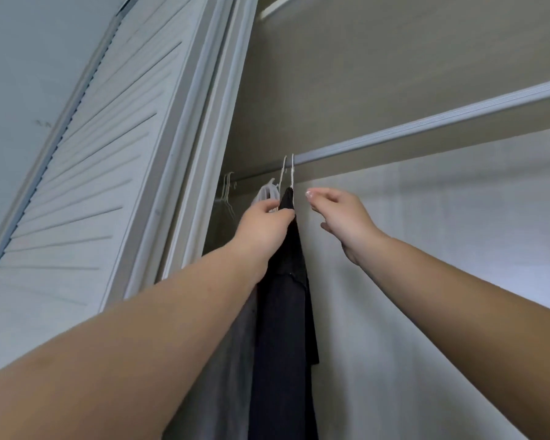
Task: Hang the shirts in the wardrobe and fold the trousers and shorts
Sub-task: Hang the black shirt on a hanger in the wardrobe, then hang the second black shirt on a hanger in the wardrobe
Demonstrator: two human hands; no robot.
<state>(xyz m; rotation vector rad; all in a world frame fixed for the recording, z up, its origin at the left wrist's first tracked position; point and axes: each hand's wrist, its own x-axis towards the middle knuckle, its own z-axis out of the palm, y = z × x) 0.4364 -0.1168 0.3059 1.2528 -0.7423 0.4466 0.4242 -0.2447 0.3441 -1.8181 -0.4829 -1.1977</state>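
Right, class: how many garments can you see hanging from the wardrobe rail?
2: a dark shirt below the left hand, and a pale grey garment just left of it. Others may be hidden behind the arm.

Soft, even, cool daylight, brightest at lower right; wide-angle bending at the edges, slight overall softness.

Looking up into the closet here: a pale louvred door [86, 173] swings open on the left, its white frame [204, 128] running steeply upward beside it. Beige back wall [378, 74] above, a lighter panel [442, 223] below, soft daylight washing its right side. Far left, a plain grey-blue room wall [23, 74].
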